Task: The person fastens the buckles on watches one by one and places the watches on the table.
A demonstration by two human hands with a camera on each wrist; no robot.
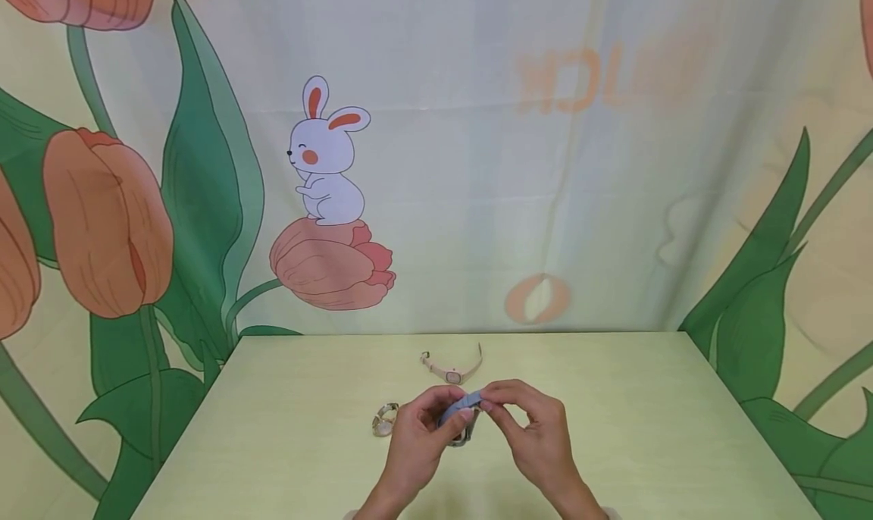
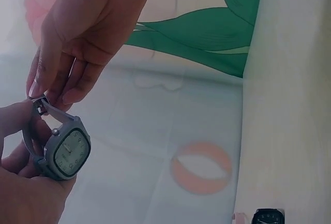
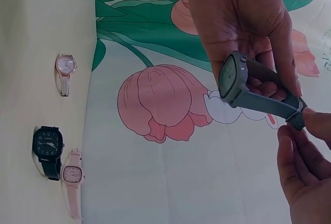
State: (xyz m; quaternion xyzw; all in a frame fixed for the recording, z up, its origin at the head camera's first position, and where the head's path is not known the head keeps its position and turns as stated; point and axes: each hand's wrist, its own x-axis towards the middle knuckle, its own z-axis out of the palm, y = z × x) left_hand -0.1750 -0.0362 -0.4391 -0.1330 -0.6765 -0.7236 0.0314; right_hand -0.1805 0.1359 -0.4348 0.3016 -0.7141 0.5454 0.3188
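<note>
A grey-blue wristwatch (image 2: 67,151) with a rounded square face hangs between the two hands, its strap closed into a loop. My left hand (image 1: 419,433) holds it, thumb on the strap and fingers curled about the loop. With thumb and fingertips, my right hand (image 1: 542,425) pinches the strap by the buckle (image 3: 296,116). In the right wrist view, the watch face is turned sideways, the left hand (image 3: 243,22) behind it. The left wrist view shows the dial facing the camera.
On the pale table (image 1: 273,429) lie a pink watch (image 1: 452,374) beyond the hands and a light-dialled watch (image 1: 383,423) to the left. A black square watch (image 3: 48,144) is beside the pink one. A printed curtain (image 1: 443,164) hangs behind.
</note>
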